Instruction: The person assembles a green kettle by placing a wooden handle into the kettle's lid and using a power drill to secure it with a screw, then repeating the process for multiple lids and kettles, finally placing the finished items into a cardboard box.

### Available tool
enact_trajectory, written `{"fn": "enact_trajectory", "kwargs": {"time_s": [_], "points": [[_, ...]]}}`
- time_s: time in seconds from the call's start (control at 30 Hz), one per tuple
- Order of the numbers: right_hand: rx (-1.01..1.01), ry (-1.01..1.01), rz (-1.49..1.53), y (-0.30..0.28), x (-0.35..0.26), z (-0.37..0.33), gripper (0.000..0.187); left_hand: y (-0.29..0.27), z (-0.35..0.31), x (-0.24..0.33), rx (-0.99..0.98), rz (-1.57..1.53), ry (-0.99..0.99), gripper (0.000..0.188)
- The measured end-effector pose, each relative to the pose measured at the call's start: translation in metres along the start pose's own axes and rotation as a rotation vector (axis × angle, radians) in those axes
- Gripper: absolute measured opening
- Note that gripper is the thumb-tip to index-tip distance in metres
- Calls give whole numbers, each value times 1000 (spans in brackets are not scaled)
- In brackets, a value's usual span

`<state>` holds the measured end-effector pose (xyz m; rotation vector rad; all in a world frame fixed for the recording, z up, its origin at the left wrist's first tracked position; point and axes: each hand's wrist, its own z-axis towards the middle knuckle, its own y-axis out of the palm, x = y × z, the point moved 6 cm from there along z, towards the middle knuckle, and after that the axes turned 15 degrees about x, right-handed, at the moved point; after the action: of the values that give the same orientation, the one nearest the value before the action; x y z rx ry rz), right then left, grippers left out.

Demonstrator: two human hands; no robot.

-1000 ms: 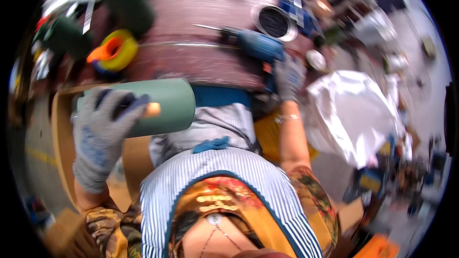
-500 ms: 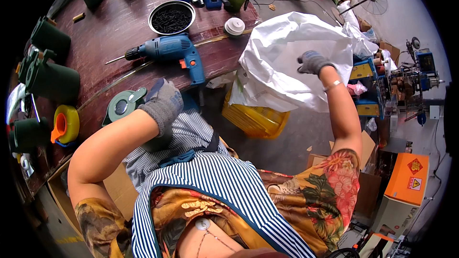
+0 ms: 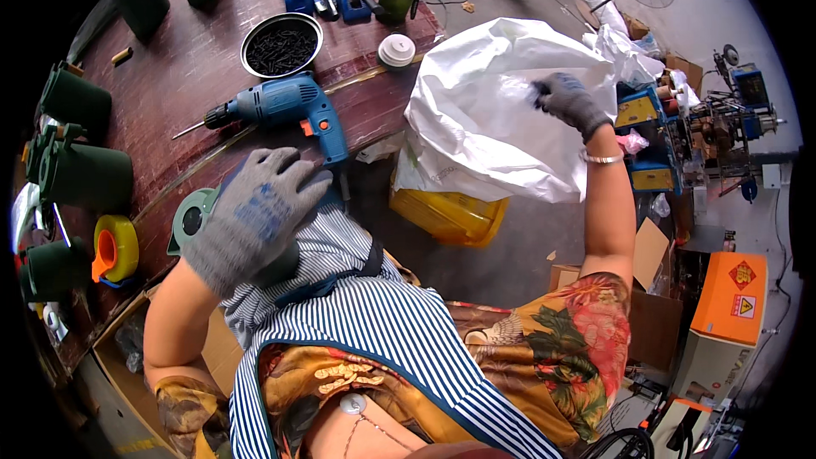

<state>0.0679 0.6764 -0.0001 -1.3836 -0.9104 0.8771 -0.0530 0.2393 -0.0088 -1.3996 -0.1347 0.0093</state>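
Observation:
My left hand (image 3: 255, 212), in a grey knit glove, is raised over my lap with its back showing and its fingers stretched out. Beneath it is a dark green container (image 3: 280, 265), mostly hidden, with a lighter green round lid (image 3: 189, 219) showing beside the wrist. My right hand (image 3: 571, 104), gloved too, reaches over the mouth of a large white woven sack (image 3: 442, 110). Its fingers are bent together, and what they hold, if anything, cannot be made out. Something clear and shiny (image 3: 515, 90) lies in the sack near the fingertips.
On the dark red table lie a blue power drill (image 3: 289, 110), a bowl of black screws (image 3: 282, 47), a white round cap (image 3: 396, 51) and a yellow tape roll (image 3: 116, 246). Several green bins (image 3: 85, 172) line the left side. A yellow crate (image 3: 450, 214) stands under the sack.
My left hand has turned and come nearer, its fingers stretching out from a closed shape. The right hand stays over the sack, its fingers now bent downward. The view has shifted slightly.

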Motion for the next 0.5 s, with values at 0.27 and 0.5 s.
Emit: {"fn": "enact_trajectory", "kwargs": {"time_s": [0.27, 0.5], "points": [[810, 175, 745, -99, -50, -77, 40, -60, -6, 20, 555, -739, -238, 65], [663, -237, 1441, -76, -213, -72, 37, -36, -6, -27, 1076, -1106, -575, 56]]}}
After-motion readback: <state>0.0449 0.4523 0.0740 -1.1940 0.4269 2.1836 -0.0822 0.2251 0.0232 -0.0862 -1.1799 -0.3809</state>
